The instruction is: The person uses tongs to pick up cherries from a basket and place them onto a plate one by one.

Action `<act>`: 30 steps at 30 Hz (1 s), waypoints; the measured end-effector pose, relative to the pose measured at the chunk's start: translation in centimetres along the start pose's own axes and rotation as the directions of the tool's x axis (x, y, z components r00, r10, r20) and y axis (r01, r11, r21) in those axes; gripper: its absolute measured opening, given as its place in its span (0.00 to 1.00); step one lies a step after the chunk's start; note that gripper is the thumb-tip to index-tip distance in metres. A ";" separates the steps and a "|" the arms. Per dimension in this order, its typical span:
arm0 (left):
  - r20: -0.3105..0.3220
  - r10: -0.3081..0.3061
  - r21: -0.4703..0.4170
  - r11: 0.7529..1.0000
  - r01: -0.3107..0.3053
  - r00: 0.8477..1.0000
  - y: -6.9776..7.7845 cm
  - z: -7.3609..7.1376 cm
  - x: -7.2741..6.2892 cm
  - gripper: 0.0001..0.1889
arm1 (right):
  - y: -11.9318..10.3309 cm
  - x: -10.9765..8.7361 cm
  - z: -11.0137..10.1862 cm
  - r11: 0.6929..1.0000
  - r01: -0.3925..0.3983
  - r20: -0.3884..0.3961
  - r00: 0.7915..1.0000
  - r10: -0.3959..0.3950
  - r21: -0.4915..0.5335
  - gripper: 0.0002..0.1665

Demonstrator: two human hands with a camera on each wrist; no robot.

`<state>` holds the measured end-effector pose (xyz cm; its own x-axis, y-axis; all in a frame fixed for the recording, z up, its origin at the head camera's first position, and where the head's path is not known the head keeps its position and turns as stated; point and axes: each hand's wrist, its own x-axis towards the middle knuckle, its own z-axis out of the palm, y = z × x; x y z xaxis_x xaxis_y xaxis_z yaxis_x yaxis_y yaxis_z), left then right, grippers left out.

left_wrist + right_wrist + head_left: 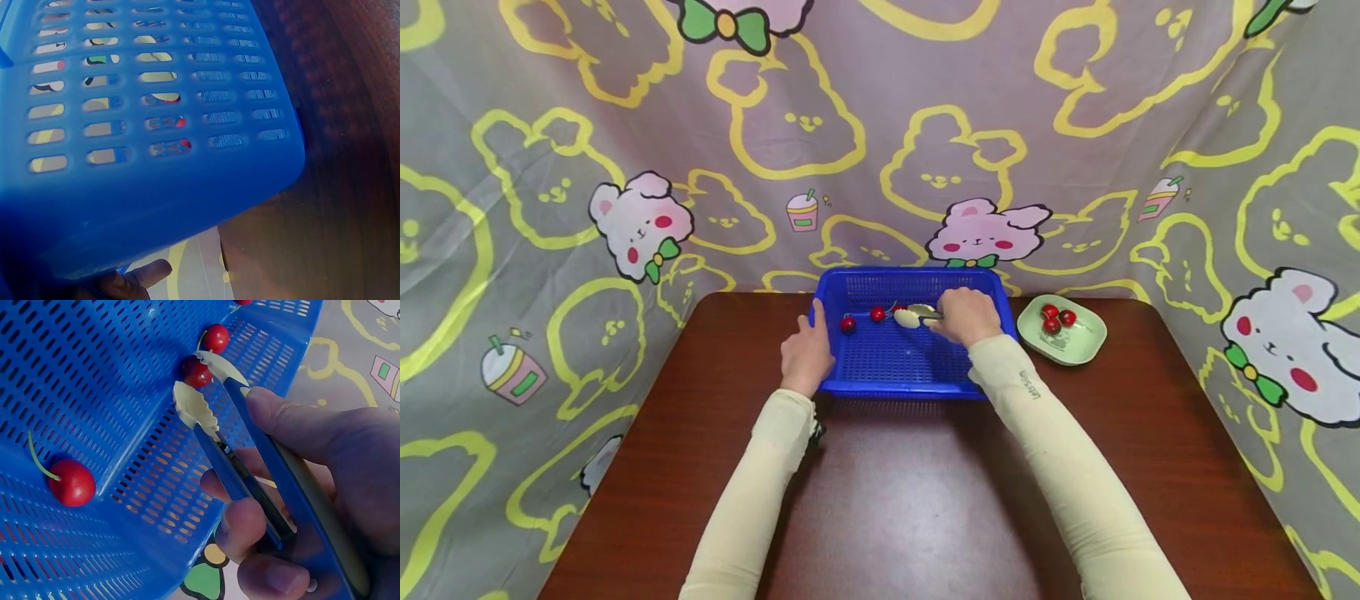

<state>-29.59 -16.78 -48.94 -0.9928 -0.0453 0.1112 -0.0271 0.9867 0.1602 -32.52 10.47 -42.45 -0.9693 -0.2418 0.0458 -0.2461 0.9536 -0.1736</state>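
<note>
Tongs (278,469) scallop-tipped, basket (895,388) slotted, cherries (72,482) glossy

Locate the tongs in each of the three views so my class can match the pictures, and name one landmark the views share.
Head: tongs just right of centre, in the right hand, tips over the blue basket.
Left wrist: no tongs to be seen.
Right wrist: tongs run from upper centre to the lower right.
Shared landmark: the blue basket, its slotted wall filling the left wrist view's upper left.
</note>
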 end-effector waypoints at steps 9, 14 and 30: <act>-0.023 0.005 -0.003 1.000 -0.005 1.000 0.1 0.1 0.1 0.54 | 0.7 -0.3 -0.3 0.999 -0.005 0.041 0.999 0.002 0.052 0.18; -0.014 0.005 0.002 1.000 -0.005 1.000 0.0 0.2 0.1 0.55 | 1.2 -0.7 -0.7 0.996 0.005 0.052 0.999 -0.010 0.088 0.23; 0.000 -0.009 -0.007 1.000 0.009 1.000 0.1 0.0 0.0 0.55 | 3.5 -2.8 -2.3 0.936 -0.038 0.137 0.990 -0.012 0.350 0.28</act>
<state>-29.60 -16.70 -48.92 -0.9925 -0.0545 0.1094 -0.0355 0.9851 0.1680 -30.67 14.91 -40.96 -0.9574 -0.2752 -0.0878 -0.1945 0.8389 -0.5083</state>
